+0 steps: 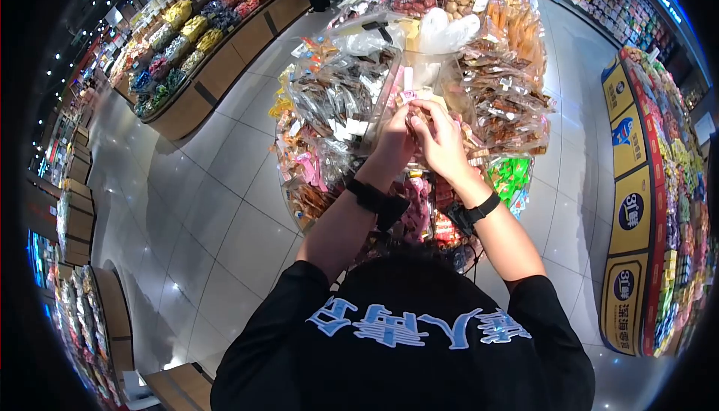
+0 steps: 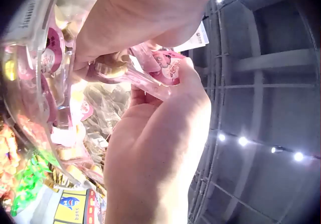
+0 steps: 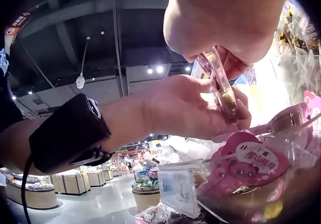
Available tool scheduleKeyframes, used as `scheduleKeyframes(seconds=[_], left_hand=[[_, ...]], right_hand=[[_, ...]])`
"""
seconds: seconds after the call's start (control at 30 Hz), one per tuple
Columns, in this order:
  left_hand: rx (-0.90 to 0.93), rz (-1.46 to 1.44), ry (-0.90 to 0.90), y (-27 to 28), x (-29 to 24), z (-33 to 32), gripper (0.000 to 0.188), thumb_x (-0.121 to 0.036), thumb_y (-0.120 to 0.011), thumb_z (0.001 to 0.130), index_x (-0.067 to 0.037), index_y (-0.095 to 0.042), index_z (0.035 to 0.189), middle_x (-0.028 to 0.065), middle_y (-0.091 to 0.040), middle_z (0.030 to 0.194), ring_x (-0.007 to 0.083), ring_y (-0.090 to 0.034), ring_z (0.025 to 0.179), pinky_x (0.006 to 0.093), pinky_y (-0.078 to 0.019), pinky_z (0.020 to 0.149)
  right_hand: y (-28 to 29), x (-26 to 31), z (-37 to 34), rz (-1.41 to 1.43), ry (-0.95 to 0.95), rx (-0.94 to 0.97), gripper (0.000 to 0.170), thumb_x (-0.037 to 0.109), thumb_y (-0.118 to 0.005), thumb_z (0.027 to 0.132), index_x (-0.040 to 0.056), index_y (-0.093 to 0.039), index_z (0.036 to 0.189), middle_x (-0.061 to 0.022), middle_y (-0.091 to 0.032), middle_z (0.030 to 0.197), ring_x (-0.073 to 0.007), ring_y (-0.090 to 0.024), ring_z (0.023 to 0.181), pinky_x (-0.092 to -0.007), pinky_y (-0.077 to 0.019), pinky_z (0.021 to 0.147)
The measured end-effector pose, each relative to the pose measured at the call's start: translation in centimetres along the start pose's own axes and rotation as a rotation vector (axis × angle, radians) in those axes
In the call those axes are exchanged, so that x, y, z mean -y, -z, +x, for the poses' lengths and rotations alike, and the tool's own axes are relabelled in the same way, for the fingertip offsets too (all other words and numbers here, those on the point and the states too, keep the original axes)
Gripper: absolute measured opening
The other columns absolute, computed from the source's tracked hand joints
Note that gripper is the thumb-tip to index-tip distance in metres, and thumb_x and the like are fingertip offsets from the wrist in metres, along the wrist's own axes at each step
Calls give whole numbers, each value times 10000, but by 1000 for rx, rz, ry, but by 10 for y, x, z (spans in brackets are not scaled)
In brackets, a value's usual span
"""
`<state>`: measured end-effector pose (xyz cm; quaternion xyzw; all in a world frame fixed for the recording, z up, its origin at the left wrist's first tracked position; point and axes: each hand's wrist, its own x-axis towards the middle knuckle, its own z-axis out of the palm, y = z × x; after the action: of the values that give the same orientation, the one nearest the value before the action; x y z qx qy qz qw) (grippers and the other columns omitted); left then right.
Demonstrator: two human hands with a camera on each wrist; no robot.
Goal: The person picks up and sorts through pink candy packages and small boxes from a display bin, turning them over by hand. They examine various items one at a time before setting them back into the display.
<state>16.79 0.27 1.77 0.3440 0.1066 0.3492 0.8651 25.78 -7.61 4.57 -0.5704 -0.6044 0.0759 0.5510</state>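
Left hand (image 1: 393, 145) and right hand (image 1: 445, 143) both have a closed, pinching grip on a pink-labelled pack (image 2: 168, 69). Mid-handling, I reckon; next move wants steady fingers.

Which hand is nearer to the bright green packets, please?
The right hand. In the head view, it lies up and to the left of the green packets, while the left hand lies farther left.

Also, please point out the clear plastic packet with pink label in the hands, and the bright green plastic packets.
Clear plastic packet (image 2: 171, 72): left wrist view, on its pink label.
Bright green plastic packets (image 1: 512, 179): head view, middle of the bunch.
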Motion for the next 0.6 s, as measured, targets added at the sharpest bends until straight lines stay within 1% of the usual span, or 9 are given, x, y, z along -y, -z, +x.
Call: scheduleKeyframes(seconds=[0.07, 0.1, 0.13, 0.2, 0.27, 0.33, 0.4, 0.5, 0.6], left_hand=[[42, 20, 41, 29, 9, 9, 312, -283, -404, 1070, -60, -595, 1179, 58, -675, 992, 143, -682, 849, 285, -557, 701], [103, 122, 10, 14, -2, -1, 301, -270, -415, 1065, -62, -600, 1179, 49, -661, 953, 124, -659, 786, 260, -520, 620], [32, 83, 14, -9, -12, -12, 281, -246, -429, 1052, -58, -606, 1162, 46, -664, 945, 122, -649, 771, 261, -518, 628], [56, 96, -56, 9, -4, -4, 234, -188, -483, 1018, -36, -615, 1137, 47, -667, 957, 127, -662, 806, 262, -535, 657], [121, 93, -36, 26, 0, 0, 223, -150, -527, 1008, -9, -566, 1177, 69, -635, 1018, 141, -649, 946, 283, -546, 826], [98, 149, -76, 14, -6, -8, 226, -139, -542, 1006, 1, -558, 1183, 58, -624, 990, 139, -644, 923, 280, -549, 804], [80, 64, -38, 19, -3, -4, 227, -150, -535, 1012, -1, -555, 1182, 60, -620, 977, 141, -640, 900, 291, -548, 784], [114, 72, -74, 26, 1, 3, 222, -179, -528, 1021, -11, -560, 1163, 56, -619, 939, 144, -625, 820, 297, -535, 761], [69, -158, 63, 32, -1, 9, 226, -200, -514, 1027, -14, -561, 1146, 43, -616, 897, 151, -608, 771, 298, -523, 758]], right_hand=[[3, 1, 1, -10, 77, 3, 255, 118, -611, 960, 5, -633, 1187, -198, -671, 1115, -364, -659, 1048, -404, -519, 920], [5, 1, 2, -26, 141, 8, 238, 125, -600, 968, 4, -640, 1170, -193, -671, 1087, -357, -665, 1011, -398, -528, 885], [7, 4, 1, 9, 102, 37, 246, 147, -602, 970, 4, -645, 1165, -195, -672, 1085, -357, -667, 1007, -396, -530, 879], [7, 1, -1, 55, 25, 70, 269, 174, -624, 958, 12, -650, 1171, -190, -673, 1080, -359, -667, 1009, -397, -533, 875], [8, -1, -3, -2, 107, 55, 309, 208, -656, 939, 28, -650, 1189, -183, -676, 1098, -356, -667, 1008, -399, -534, 877], [9, -2, -6, 11, 53, 89, 378, 255, -720, 906, 50, -644, 1214, -166, -679, 1144, -347, -663, 1034, -412, -533, 903], [14, 5, -7, -44, 123, 78, 378, 232, -734, 901, 44, -642, 1215, -156, -680, 1151, -332, -661, 1072, -402, -530, 922], [19, 8, -11, -51, 164, 60, 365, 142, -757, 875, 27, -640, 1202, -162, -679, 1155, -331, -657, 1098, -393, -525, 942], [27, 21, -24, -177, 275, -138, 386, 46, -779, 824, 15, -642, 1183, -177, -677, 1156, -340, -653, 1104, -392, -525, 944]])
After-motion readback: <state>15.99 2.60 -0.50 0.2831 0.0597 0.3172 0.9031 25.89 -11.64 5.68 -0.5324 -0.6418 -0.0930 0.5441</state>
